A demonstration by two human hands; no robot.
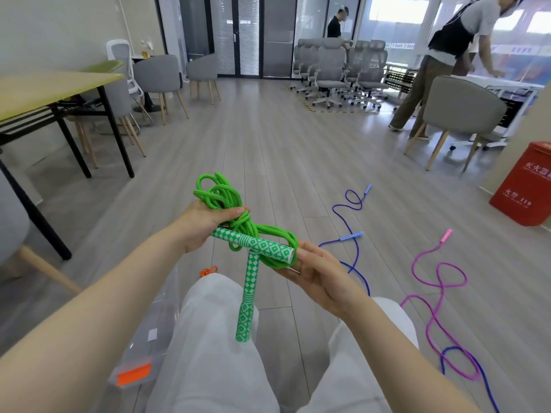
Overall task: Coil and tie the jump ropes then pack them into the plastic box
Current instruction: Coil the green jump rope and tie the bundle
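A coiled green jump rope [220, 198] hangs between my hands above my knees. My left hand [205, 223] grips the bundle of loops at its middle. My right hand [313, 271] holds the rope's other end beside one green-and-white handle [262, 245], which lies level. The second handle [248, 299] hangs down over my lap. A clear plastic box [149, 332] with an orange latch stands on the floor by my left leg. A blue rope [353, 254] and a pink rope [432, 299] lie uncoiled on the floor to my right.
A bit of orange rope [208, 271] shows past my left knee. A red metal box [527, 183] stands at the right. A table [44, 93] and chairs are to the left, more chairs farther back. Two people stand in the background.
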